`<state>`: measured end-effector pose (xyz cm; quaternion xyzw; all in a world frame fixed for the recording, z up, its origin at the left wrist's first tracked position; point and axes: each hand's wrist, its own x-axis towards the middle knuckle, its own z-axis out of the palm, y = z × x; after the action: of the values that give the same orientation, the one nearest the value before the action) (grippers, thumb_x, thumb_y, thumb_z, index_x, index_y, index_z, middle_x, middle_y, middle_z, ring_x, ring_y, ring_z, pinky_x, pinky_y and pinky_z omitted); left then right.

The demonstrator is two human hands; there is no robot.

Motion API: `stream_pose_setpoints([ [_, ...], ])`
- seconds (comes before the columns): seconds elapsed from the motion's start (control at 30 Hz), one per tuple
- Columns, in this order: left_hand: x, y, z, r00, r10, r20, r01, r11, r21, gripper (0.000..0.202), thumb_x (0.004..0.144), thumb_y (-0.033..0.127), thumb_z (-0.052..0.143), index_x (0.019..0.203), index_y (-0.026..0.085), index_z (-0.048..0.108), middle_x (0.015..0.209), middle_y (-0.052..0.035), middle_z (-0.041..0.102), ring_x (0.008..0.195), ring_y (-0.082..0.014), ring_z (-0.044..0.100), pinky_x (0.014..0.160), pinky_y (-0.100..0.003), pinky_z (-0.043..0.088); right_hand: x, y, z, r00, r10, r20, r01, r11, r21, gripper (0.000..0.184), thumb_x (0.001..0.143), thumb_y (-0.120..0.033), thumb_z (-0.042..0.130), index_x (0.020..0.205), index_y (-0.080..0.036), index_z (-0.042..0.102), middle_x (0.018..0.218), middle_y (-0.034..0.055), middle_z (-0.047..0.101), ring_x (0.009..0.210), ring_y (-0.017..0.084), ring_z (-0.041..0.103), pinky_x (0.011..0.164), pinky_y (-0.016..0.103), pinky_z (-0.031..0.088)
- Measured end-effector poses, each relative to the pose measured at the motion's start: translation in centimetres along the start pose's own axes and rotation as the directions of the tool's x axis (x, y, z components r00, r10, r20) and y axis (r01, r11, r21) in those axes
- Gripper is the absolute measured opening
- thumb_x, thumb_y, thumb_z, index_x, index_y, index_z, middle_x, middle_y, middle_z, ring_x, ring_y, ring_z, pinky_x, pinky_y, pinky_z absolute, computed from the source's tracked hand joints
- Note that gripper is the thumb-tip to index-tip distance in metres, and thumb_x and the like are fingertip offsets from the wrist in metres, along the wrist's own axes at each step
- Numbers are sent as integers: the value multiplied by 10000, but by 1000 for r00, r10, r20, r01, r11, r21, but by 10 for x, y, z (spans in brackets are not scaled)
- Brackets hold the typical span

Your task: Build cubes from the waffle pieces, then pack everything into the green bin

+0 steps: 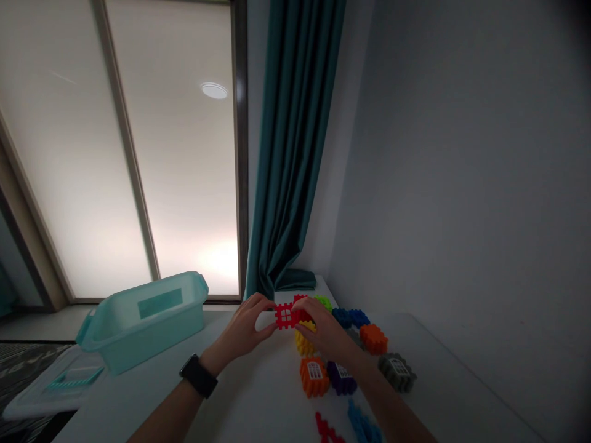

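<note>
My left hand [242, 326] and my right hand [325, 335] both pinch a red plastic waffle block [285, 315] with a window pattern, above the white table [258, 400]. Part of the block is hidden behind my right fingers. Just below my right hand sits a yellow block [305, 342]. Around it lie an orange window block [314, 376], a purple window block [341, 378], a grey window block [397, 373], an orange block [373, 339], blue blocks [348, 317] and a green block [323, 301].
A translucent teal plastic bin [145, 320] stands at the table's left, with a pale tray or lid [55, 384] lower left. A red piece [327, 429] and a light blue piece [364, 423] lie near the front. A wall and teal curtain [290, 147] bound the far side.
</note>
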<state>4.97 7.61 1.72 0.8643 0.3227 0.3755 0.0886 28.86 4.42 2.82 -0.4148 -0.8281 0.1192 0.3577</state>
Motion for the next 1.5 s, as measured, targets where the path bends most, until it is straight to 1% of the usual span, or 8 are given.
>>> stream_pose_setpoints([
  [0.13, 19, -7, 11, 1000, 10, 8, -10, 1000, -23, 247, 845, 246, 685, 1088, 221, 658, 1060, -63, 617, 962, -222, 616, 850, -354, 536, 3, 15, -5, 1000, 9, -23, -9, 1000, -26, 206, 879, -157, 572, 1072, -229, 585, 1160, 72, 654, 1157, 252, 567, 1049, 443, 437],
  [0.23, 35, -17, 23, 1000, -9, -12, 9, 999, -51, 224, 843, 248, 683, 1064, 214, 673, 1037, -61, 611, 958, -220, 610, 844, -339, 531, 3, 32, -9, 996, 16, -91, -24, 996, -84, 270, 889, -188, 541, 1154, -219, 585, 1261, 98, 620, 1233, 269, 537, 1086, 470, 412],
  [0.37, 55, -31, 40, 999, -36, 0, 36, 998, -52, 203, 864, 286, 673, 1054, 218, 693, 1026, -60, 614, 966, -226, 608, 855, -342, 522, -2, 56, -20, 981, 92, -169, -120, 980, -159, 275, 924, -248, 498, 1179, -223, 597, 1317, 107, 596, 1272, 280, 521, 1107, 491, 400],
  [0.5, 69, -44, 58, 996, -56, 66, 58, 998, -35, 206, 881, 310, 656, 1061, 224, 707, 1015, -62, 617, 962, -224, 606, 839, -328, 515, -7, 71, -29, 976, 158, -152, -187, 961, -201, 252, 933, -252, 489, 1152, -220, 610, 1294, 101, 605, 1258, 266, 531, 1112, 473, 397],
  [0.7, 76, -59, 78, 990, -74, 116, 79, 996, -39, 238, 864, 289, 664, 1084, 217, 718, 1003, -51, 615, 894, -199, 615, 815, -312, 511, -9, 73, -34, 968, 225, -115, -247, 938, -244, 266, 912, -221, 517, 1159, -229, 617, 1298, 90, 596, 1254, 253, 534, 1103, 451, 394],
  [0.87, 75, -69, 84, 985, -75, 154, 85, 995, -56, 246, 867, 315, 663, 1083, 214, 722, 1022, -55, 624, 870, -198, 625, 815, -314, 518, -7, 71, -36, 968, 235, -85, -249, 939, -238, 279, 908, -202, 513, 1170, -221, 607, 1299, 94, 596, 1257, 253, 526, 1110, 448, 376],
  [1.07, 73, -74, 87, 980, -76, 187, 96, 990, -102, 295, 886, 352, 642, 1135, 207, 705, 1065, -62, 635, 909, -203, 632, 840, -312, 528, -7, 72, -36, 970, 226, -87, -240, 943, -231, 280, 907, -201, 517, 1171, -220, 606, 1286, 92, 602, 1239, 251, 536, 1101, 441, 384],
  [1.5, 72, -72, 90, 983, -84, 161, 109, 982, -152, 300, 922, 373, 610, 1155, 201, 687, 1087, -77, 625, 908, -203, 631, 821, -325, 534, -9, 73, -34, 972, 213, -96, -231, 940, -252, 292, 902, -205, 528, 1185, -229, 598, 1285, 85, 604, 1243, 248, 538, 1099, 429, 389],
])
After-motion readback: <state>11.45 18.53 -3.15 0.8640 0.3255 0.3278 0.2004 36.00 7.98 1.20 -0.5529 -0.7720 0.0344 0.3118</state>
